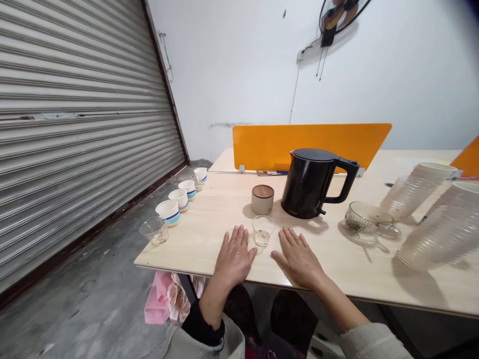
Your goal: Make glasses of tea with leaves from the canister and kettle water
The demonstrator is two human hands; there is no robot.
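Palm down on the wooden table (209, 234), my left hand (235, 257) lies flat with its fingers stretched forward. My right hand (297, 255) rests the same way, a short gap to the right. Between them stands a clear plastic cup (263, 230) with small dark bits at its bottom; neither hand grips it. Just behind the cup is a small grey jar (262, 202) with a wooden lid. A black electric kettle (310, 184) stands beyond my right hand, its handle pointing right.
Several paper cups (168, 213) line the table's left edge, with a clear cup (154, 230) at the near end. To the right are a glass cup (361, 219) holding dark bits and stacks of plastic cups (443, 234). An orange divider (262, 144) stands behind.
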